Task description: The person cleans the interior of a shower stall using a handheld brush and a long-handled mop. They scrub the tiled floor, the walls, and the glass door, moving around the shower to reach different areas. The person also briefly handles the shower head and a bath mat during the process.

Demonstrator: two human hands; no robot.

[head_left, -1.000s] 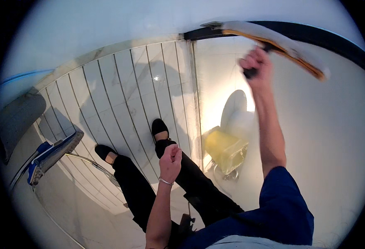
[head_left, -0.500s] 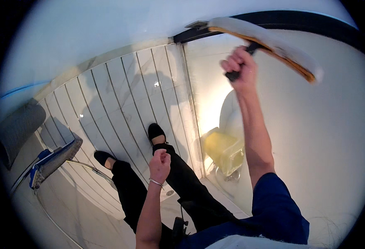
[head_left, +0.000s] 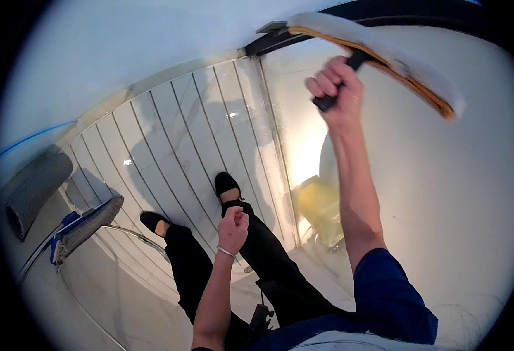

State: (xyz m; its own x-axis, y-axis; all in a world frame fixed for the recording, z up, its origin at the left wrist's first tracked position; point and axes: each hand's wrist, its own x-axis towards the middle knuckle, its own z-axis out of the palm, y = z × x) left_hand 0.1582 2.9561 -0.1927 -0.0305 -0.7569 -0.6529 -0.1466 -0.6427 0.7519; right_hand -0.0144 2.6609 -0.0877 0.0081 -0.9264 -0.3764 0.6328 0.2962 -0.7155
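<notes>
My right hand [head_left: 340,90] grips the black handle of a window washer [head_left: 409,73], raised at the upper right. Its long bar carries a white fleece sleeve with an orange-brown edge, slightly blurred. The fleece side faces the dark-framed pale panel [head_left: 444,193]; whether it touches cannot be told. My left hand [head_left: 232,228], a bracelet at its wrist, hangs in front of my legs with the fingers loosely curled and nothing seen in them.
A rolled grey mat [head_left: 38,190] lies at the left beside a blue-and-grey mop head [head_left: 87,228] and a curved metal pipe [head_left: 133,233]. Grooved white tiles [head_left: 169,128] lie under my feet. Beyond the panel shows a yellow bin [head_left: 320,205].
The window washer and my right hand have shifted slightly, the bar's lower end now farther right. My left hand is still curled. The whole view has moved a little.
</notes>
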